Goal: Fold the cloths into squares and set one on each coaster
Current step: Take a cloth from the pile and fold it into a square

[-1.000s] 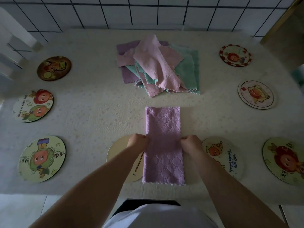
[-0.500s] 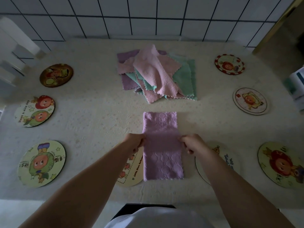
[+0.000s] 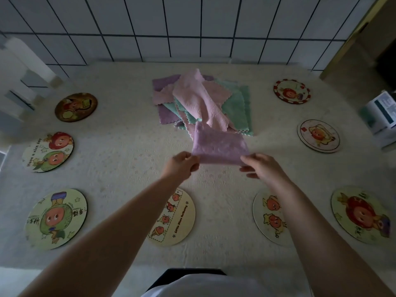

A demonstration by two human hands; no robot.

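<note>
Spreading wide under both arms, pale patterned worktop [image 3: 120, 151], running far edge against the tiled wall beyond the fingers, near edge just below the elbows. Lying just past the fingers, touching the held cloth's far edge in this view: heap of unfolded cloths [image 3: 205, 101], pink, green and purple, overlapping loosely. Ringing the bare middle, eight coasters, none yet bearing a cloth: three well out to the left of the left fingers [image 3: 76, 107] [image 3: 48, 151] [image 3: 56, 219], three well out to the right of the right fingers [image 3: 291, 91] [image 3: 318, 135] [image 3: 361, 215], two nearer the body, one under the left forearm [image 3: 173, 217] and one beside the right forearm [image 3: 270, 217].

Working the folding step, judging by the shape: purple cloth [image 3: 220, 146] hanging between the hands, lifted off the worktop, doubled over and close to square already. Pinching its near left corner, left hand [image 3: 182, 166]; pinching its near right corner, right hand [image 3: 260, 166] (thumbs above, other fingers curled beneath, as far as can be made out).

Probably calling next for laying the cloth flat on the bare patch below the fingers, squaring its edges, then carrying it to one coaster. Plenty of open room between fingers and body; less beyond them, with the heap close enough to snag the far edge. Minding also the two near coasters beneath the forearms.
</note>
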